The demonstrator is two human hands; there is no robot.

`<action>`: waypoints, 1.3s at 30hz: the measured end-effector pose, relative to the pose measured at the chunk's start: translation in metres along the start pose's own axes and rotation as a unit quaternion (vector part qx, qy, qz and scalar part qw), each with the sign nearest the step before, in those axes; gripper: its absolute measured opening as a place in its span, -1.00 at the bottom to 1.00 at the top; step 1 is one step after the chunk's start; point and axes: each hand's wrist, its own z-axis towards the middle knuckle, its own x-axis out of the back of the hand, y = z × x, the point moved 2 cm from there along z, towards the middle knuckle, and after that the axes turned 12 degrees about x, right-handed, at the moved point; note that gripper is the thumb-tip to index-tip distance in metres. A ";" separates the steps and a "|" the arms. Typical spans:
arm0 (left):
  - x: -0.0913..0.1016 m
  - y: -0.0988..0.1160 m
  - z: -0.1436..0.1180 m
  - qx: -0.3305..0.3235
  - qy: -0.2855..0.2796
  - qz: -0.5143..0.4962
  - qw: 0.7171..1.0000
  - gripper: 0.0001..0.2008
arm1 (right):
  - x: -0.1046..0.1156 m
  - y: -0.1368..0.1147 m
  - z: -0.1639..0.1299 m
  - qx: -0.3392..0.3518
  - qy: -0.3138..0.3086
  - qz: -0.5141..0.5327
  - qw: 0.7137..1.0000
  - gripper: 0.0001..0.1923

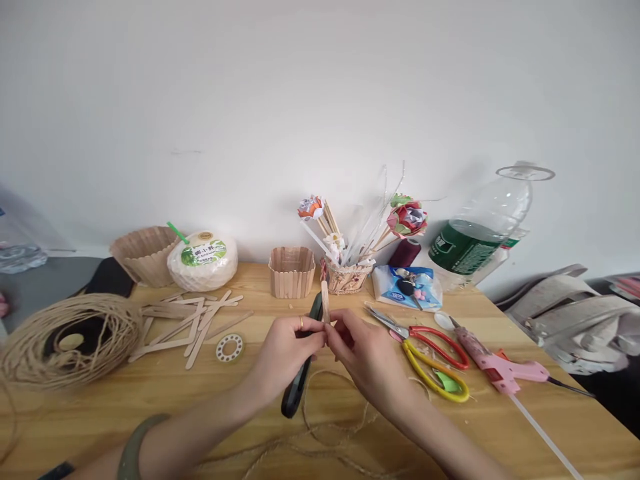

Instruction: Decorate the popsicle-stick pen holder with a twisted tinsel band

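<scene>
- Where the table (165, 393) is bare, loose twine (320, 433) trails beneath both hands.
- Left hand (283, 350) grips black-handled scissors (300, 380).
- Right hand (365, 357) pinches the stick (325, 300), upright above the table middle.
- Stick looks light, stiff, probably snappable; hold low.

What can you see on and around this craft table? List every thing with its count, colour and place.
Table: one, light wood, underneath.
Twine coil: one, tan, far left.
Craft sticks: loose pile, pale, left of centre.
Coconut drink: one, white, back left.
Stick boxes: two, pale, back.
Scissors: two pairs, red and yellow, right.
Glue gun: one, pink, right.
Bottle: one, clear with green label, back right.
Left hand: holds black tool.
Right hand: pinches upright stick.
</scene>
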 end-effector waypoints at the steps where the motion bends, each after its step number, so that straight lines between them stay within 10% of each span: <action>1: 0.001 0.000 0.001 -0.001 0.004 -0.003 1.000 -0.83 | -0.001 0.001 0.001 -0.011 -0.001 0.040 0.999 -0.86; 6: 0.002 0.004 -0.001 -0.009 -0.005 -0.012 1.000 -0.84 | -0.003 0.018 0.009 -0.121 0.065 0.292 0.947 -0.70; 13: -0.004 0.006 -0.006 0.009 -0.066 -0.025 0.997 -0.83 | -0.019 0.027 0.010 -0.145 -0.001 0.409 0.901 -0.67; 20: 0.009 0.020 -0.006 0.001 -0.022 -0.107 0.994 -0.85 | -0.003 0.033 0.001 -0.150 0.191 0.490 0.837 -0.67; 30: 0.012 0.010 -0.001 0.023 -0.051 -0.098 0.994 -0.85 | 0.002 0.021 -0.010 -0.133 0.062 0.396 0.906 -0.70; 35: 0.015 0.005 0.002 0.031 -0.043 -0.095 0.994 -0.85 | 0.015 0.032 -0.011 -0.048 0.075 0.073 0.993 -0.70; 39: 0.017 0.005 0.002 0.046 -0.031 -0.121 0.991 -0.85 | 0.017 0.036 -0.010 0.114 0.071 -0.152 0.979 -0.87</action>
